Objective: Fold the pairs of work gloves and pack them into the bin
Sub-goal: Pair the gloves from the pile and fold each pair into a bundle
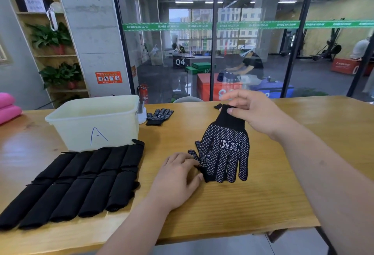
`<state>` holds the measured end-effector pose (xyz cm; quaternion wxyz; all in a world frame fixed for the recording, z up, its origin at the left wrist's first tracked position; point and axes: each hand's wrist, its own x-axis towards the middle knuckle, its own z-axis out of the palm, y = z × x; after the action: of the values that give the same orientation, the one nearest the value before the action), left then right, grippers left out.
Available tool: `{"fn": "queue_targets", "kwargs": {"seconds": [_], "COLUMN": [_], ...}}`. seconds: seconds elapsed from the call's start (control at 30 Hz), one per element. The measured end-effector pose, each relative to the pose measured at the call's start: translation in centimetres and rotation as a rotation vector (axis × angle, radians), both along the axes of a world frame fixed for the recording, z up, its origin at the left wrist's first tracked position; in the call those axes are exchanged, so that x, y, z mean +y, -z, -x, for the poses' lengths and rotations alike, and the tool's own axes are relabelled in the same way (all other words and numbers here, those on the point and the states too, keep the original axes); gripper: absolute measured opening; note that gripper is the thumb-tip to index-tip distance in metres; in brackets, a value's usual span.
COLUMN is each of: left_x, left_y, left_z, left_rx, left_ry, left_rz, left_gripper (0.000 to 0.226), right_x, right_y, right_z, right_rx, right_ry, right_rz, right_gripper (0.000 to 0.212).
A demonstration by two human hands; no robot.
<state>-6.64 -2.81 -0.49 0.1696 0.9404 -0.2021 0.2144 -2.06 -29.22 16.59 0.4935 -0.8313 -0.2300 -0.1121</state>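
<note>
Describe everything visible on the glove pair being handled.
The glove pair is black knit, its top face covered in white grip dots with a white logo, cuff plain. It lies on the wooden table, fingers toward the person, a second glove peeking underneath. The right hand pinches the cuff; the left hand touches the lower glove's fingers.

Right hand (257,113) pinches the glove (224,149) cuff, raised; left hand (178,177) rests palm-down on its fingertips.

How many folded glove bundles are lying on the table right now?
10 folded bundles in front of the bin: five in the back row, five in the front row. They are black on black, so one more may be hidden.
</note>
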Motion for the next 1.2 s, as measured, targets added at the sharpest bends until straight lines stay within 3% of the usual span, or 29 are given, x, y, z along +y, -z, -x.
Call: {"fn": "queue_targets", "kwargs": {"seconds": [0.1, 0.27, 0.37, 0.47, 0.57, 0.8, 0.97, 1.2], "left_x": [0.0, 0.0, 0.0, -0.1, -0.1, -0.2, -0.5, -0.7], "left_y": [-0.2, 0.0, 0.0, -0.3, -0.4, -0.4, -0.8, -0.7], "left_z": [0.0, -0.1, -0.3, -0.3, -0.2, -0.7, -1.2, -0.8], "left_rx": [0.06, 0.119, 0.144, 0.179, 0.195, 0.201, 0.248, 0.245], "left_ry": [-0.046, -0.091, -0.107, -0.114, -0.116, -0.115, -0.14, -0.158], "left_rz": [-0.019, -0.027, -0.03, -0.042, -0.039, -0.006, 0.06, 0.085], "left_gripper": [0.066, 0.072, 0.072, 0.07, 0.069, 0.069, 0.073, 0.087], "right_x": [0.7, 1.9, 3.0, 3.5, 3.3, 2.6, 2.9, 3.1], "right_y": [0.4, 0.3, 3.9, 10.0, 14.4, 16.5, 15.9, 16.5], "right_z": [-2.0, -2.1, -1.0, -0.3, 0.5, 0.7, 2.0, 2.8], "right_rx": [-0.114, -0.274, -0.28, -0.138, -0.145, -0.414, -0.632, -0.524], "right_ry": [0.074, 0.091, 0.047, -0.045, 0.019, 0.202, 0.271, 0.15], "right_rz": [0.053, -0.023, 0.156, 0.395, 0.578, 0.497, 0.509, 0.563], "right_gripper": [0.035, 0.031, 0.035, 0.04, 0.039, 0.02, 0.022, 0.017]}}
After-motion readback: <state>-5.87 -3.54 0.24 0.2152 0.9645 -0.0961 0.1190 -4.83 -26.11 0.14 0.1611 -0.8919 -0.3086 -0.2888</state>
